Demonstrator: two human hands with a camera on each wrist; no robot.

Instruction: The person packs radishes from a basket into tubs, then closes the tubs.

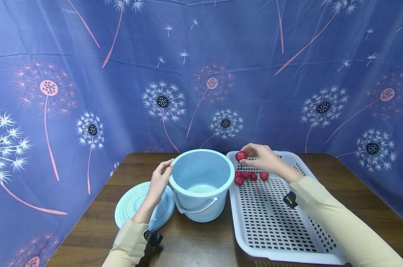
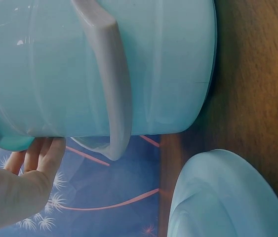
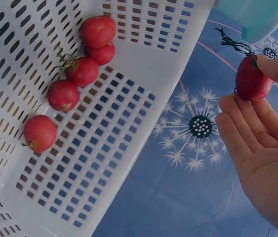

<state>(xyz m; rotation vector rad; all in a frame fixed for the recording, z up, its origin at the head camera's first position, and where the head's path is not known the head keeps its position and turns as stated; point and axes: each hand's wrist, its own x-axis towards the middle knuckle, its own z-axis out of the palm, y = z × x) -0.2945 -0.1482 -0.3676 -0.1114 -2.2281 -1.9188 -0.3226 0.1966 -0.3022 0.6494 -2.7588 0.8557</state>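
5 red fruits (image 3: 82, 72) were left in basket (image 1: 233, 207); my R hand (image 1: 263, 158) pinched a 6th fruit (image 1: 240, 156) nr its far corner, L hand (image 1: 159, 180) touched bucket (image 1: 201, 202), fingers extended; none seen inside, prob. barely begun.

Six small red fruits (image 1: 264, 176) are showing: five are lying in one white basket (image 3: 134, 71), and one is being held above it. One blue bucket (image 1: 201, 217) is standing with one handle (image 2: 116, 84) attached, and one blue lid (image 1: 131, 202) is lying nearby. Two hands (image 1: 159, 182) are working over one desk (image 1: 195, 241), and two dark wrist devices (image 1: 290, 200) are showing.
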